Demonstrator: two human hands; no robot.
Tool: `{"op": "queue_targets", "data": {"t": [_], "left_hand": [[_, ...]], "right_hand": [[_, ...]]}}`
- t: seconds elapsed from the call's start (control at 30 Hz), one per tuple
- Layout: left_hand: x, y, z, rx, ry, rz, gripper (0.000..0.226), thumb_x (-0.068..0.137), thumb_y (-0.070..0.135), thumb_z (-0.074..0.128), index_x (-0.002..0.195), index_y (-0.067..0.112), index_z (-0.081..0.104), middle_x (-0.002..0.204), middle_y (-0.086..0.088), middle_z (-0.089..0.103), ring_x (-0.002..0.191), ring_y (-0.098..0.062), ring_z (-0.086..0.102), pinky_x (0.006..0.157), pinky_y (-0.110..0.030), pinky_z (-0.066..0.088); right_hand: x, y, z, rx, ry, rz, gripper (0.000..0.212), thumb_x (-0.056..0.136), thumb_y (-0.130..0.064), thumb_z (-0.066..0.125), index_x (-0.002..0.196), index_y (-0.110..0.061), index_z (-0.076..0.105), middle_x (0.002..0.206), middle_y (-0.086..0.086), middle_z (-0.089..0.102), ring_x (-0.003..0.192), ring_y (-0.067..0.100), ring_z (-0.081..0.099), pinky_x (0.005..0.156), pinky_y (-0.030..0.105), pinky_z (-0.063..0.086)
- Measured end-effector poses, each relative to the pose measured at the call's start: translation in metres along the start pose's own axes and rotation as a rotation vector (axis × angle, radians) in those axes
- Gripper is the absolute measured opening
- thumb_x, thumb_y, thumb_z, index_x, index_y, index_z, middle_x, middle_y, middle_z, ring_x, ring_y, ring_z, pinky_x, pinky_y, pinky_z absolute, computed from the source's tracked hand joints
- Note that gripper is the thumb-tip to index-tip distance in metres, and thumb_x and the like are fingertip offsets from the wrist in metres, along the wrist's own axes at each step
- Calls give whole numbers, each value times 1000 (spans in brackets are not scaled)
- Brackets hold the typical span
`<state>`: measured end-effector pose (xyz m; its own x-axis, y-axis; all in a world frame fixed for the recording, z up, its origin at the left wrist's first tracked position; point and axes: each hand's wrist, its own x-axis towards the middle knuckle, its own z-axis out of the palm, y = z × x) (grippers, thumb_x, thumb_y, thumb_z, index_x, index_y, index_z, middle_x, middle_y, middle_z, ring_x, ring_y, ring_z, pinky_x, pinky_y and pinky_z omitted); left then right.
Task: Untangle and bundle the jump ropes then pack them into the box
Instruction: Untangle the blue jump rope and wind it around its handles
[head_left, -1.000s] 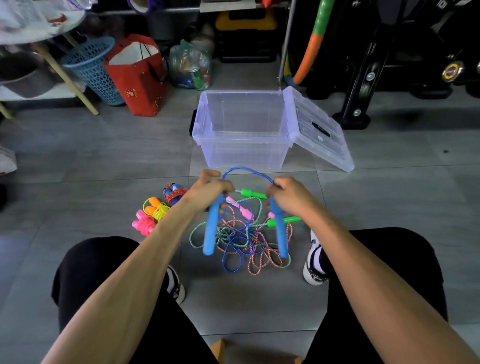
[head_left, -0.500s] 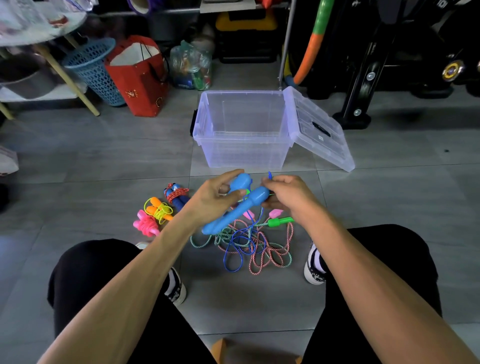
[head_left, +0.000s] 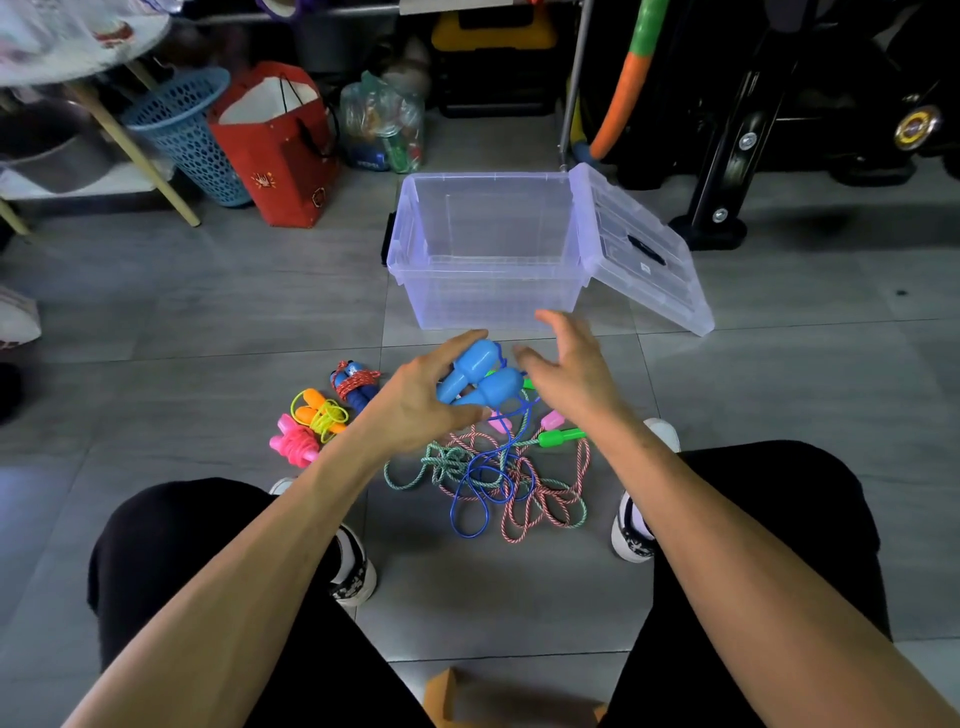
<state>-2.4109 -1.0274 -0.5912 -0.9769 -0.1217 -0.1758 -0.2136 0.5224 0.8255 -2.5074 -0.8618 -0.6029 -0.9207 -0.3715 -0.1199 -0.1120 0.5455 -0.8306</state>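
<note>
The left hand (head_left: 421, 400) grips both blue handles (head_left: 475, 379) side by side, fingers and thumb curled round them, their bulbous ends pointing toward one o'clock. The right hand (head_left: 569, 371) hovers just beside the handles at three o'clock of them — its grip is wide, fingers spread and relaxed, holding nothing. From the handles a blue cord (head_left: 485, 480) drops down into the tangled ropes (head_left: 524, 486) on the floor, where it loops among a green-and-white rope and a red-and-white one; a green handle (head_left: 558, 437) and a pink handle (head_left: 551, 419) lie at the upper right edge of that heap. The heap sits between the person's two shoes, at six o'clock of the clear box (head_left: 491, 254), which stands open on the floor with its lid (head_left: 641, 249) leaning off its right side. At nine o'clock of the tangle lie three bundled ropes — a pink bundle (head_left: 293, 440), a yellow-and-orange bundle (head_left: 319, 413) and a blue bundle wound with red cord (head_left: 355, 384). Beyond them, at eleven o'clock, stand a red bag (head_left: 280, 150) and a blue basket (head_left: 189, 135).
</note>
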Motion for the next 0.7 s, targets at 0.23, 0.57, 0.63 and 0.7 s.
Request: {"op": "queue_targets", "data": {"t": [0.23,0.57,0.63,0.7], "left_hand": [[-5,3,-2,-136,-41,-60,82,68,22,85,134,43,41,85,-1,72,61,-27,67,63,-39,60],[-14,14,-16,-76,-190,-245,30,88,40,68,72,16,57,60,-2,62,45,-19,51,49,-26,43],[-14,14,-22,-82,-160,-253,34,88,43,68,71,14,58,59,-1,62,44,-18,50,46,-23,41],[-15,13,-27,-140,-127,-281,37,87,44,68,72,12,59,59,-3,61,44,-19,48,45,-23,38]], "right_hand": [[-7,-7,4,134,-174,-34,46,100,-38,46,72,-2,50,59,1,41,55,12,39,58,29,33],[3,-6,3,228,-45,2,46,96,-38,53,68,-2,50,53,-2,43,50,10,41,55,27,37],[6,-4,-1,167,-33,-21,55,94,-46,54,65,0,47,51,6,45,51,14,43,55,30,38],[9,0,-5,102,-59,-23,64,91,-55,51,69,4,46,56,12,43,54,17,43,57,31,37]]}}
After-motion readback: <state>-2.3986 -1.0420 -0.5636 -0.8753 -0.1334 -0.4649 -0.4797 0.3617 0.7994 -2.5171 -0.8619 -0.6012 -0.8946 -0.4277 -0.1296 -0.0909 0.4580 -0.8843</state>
